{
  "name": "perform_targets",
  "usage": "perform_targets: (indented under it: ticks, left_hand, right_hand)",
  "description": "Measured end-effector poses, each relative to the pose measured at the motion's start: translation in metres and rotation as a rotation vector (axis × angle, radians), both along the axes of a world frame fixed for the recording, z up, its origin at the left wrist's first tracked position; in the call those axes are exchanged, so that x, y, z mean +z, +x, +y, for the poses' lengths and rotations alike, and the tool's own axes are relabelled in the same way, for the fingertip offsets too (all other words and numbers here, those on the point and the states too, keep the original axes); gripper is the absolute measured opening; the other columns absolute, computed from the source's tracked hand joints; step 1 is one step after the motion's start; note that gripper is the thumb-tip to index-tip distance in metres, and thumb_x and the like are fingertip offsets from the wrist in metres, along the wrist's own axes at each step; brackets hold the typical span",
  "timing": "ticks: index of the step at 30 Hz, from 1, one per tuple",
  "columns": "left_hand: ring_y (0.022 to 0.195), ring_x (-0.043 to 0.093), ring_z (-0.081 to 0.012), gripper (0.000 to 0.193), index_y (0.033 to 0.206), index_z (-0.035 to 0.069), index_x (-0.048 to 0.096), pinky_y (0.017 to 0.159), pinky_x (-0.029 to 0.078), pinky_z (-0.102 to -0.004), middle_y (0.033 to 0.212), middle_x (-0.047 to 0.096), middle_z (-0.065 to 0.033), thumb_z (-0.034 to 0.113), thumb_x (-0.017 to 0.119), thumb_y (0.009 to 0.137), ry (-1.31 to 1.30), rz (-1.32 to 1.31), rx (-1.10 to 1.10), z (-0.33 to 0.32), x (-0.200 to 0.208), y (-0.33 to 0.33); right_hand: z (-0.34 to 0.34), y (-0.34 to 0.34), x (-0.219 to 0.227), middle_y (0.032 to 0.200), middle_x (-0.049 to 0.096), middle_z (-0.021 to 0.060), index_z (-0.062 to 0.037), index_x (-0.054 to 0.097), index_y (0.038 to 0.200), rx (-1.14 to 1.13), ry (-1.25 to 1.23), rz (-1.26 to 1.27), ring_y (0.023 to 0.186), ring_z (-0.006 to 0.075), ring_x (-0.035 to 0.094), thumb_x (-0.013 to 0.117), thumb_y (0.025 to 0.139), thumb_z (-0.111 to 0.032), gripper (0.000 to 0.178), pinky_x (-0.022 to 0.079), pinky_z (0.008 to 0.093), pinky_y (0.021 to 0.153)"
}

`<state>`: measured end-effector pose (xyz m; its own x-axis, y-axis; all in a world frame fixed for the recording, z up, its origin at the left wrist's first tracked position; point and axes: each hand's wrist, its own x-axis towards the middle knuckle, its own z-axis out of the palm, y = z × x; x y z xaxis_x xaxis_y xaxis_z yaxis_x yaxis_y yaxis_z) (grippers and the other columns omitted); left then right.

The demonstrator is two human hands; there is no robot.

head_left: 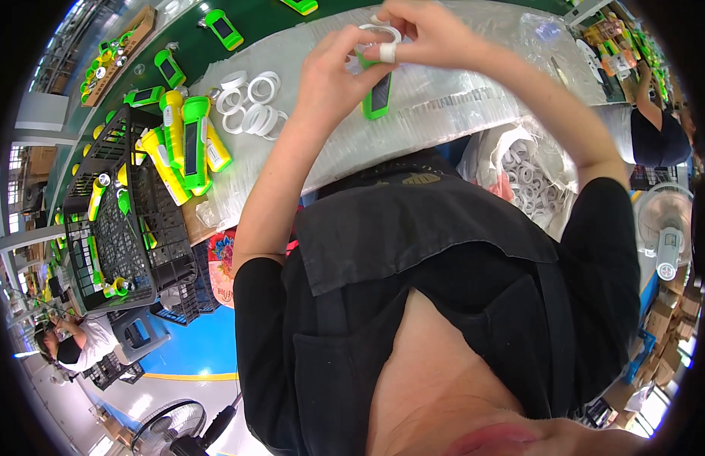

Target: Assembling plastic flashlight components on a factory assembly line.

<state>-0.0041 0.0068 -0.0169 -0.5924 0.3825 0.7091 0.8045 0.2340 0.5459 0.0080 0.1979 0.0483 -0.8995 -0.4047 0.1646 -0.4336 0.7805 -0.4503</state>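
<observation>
A white ring [394,32] sits at the head end of a green flashlight [377,105] with a dark panel on its side. My left hand [339,67] closes round the flashlight's head from the left, fingertips at the ring. From the right, my right hand [432,36] pinches the ring's edge between thumb and fingers; a white wrap [387,52] covers part of one digit. Fingers hide most of the flashlight's head, so I cannot tell how far the ring is seated. Loose white rings [260,118] lie on the table left of my left hand.
Several yellow-green flashlights [194,144] are piled beside a black crate [113,243] at left. More lie on the green surface [273,34] beyond the table [436,114]. A bag of white rings [531,178] hangs open at the near right. Fans and other people are farther off.
</observation>
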Motion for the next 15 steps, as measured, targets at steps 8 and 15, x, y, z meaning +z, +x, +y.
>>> perform_targets:
  ticks: [8,15]
  left_hand:
    - [0.091,0.065,-0.0122,0.035,0.101,0.007,0.056,0.081,0.053,-0.0285,0.104,0.068,-0.0088,0.013,0.081,0.077,0.352,-0.59,-0.337,-0.004,0.004,0.003]
    - [0.086,0.066,-0.0183,0.031,0.111,0.002,0.057,0.078,0.053,-0.0309,0.091,0.066,-0.0108,0.002,0.07,0.082,0.479,-0.599,-0.737,-0.01,0.049,0.025]
  right_hand:
    - [-0.077,0.053,-0.131,0.105,0.065,0.0118,-0.0005,0.054,0.119,-0.251,-0.936,0.024,0.098,0.0228,0.064,0.082,0.075,-0.028,0.059,0.05,0.0359,0.085]
    - [-0.057,0.067,-0.067,0.069,0.057,0.006,-0.0032,0.054,0.091,0.543,-1.332,-1.079,0.053,0.0146,0.056,0.072,0.068,-0.011,0.03,0.043,0.027,0.048]
